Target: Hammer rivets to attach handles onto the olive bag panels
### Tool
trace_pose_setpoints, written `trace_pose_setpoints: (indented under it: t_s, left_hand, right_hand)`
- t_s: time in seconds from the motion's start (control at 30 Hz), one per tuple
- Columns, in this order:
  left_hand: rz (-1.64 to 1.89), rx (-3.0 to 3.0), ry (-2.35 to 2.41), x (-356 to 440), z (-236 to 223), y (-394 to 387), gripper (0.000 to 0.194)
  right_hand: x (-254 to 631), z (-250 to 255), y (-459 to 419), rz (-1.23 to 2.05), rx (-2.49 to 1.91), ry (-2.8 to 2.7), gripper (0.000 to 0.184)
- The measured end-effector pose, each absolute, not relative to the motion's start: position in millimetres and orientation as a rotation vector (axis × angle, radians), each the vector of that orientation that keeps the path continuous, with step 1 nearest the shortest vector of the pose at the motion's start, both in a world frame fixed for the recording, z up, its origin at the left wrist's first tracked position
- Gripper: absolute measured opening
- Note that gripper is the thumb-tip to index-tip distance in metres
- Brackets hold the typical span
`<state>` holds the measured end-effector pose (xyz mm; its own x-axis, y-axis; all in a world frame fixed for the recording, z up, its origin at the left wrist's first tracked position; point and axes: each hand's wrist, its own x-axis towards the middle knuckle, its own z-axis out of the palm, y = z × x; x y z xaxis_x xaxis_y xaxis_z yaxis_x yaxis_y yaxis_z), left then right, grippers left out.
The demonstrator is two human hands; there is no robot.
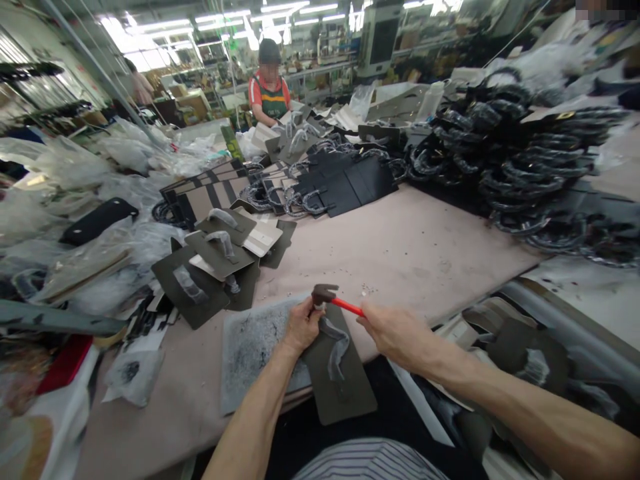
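While the right hand [395, 332] grips the red handle of a claw hammer [326, 295], the left hand [303, 324], beside the hammer's head, pinches the upper end of an olive handled panel [340, 373] overlapping the gray pad [255, 353] on the worktop [345, 250].

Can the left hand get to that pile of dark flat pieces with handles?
Probably yes: just the low grey slab seems to lie between the left hand and the pile. But that hand looks busy beside the hammer right now.
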<state>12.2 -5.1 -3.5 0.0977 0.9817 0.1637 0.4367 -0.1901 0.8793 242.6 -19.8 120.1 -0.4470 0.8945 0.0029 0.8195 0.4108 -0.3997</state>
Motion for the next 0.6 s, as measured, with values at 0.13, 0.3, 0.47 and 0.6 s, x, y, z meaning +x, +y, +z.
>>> trace_pose_setpoints:
  t_s: [0.13,0.3,0.47,0.6]
  left_hand:
    - [1.050,1.696,1.379,12.1,-5.7,-5.6,0.014]
    - [1.091,1.679,1.367,12.7,-5.1,-7.1,0.015]
    - [1.080,1.736,1.362,12.6,-1.6,-8.0,0.018]
    - [1.100,1.713,1.356,13.3,0.1,-8.5,0.018]
  right_hand:
    - [241.6,161.0,-11.4,0.410,-1.441,-2.277,0.024]
    - [233.4,160.3,-19.5,0.367,-1.498,-1.837,0.026]
    - [245.3,110.0,-25.1,0.644,-1.774,-2.567,0.024]
    - [260.8,84.6,-14.0,0.683,-1.825,-2.512,0.029]
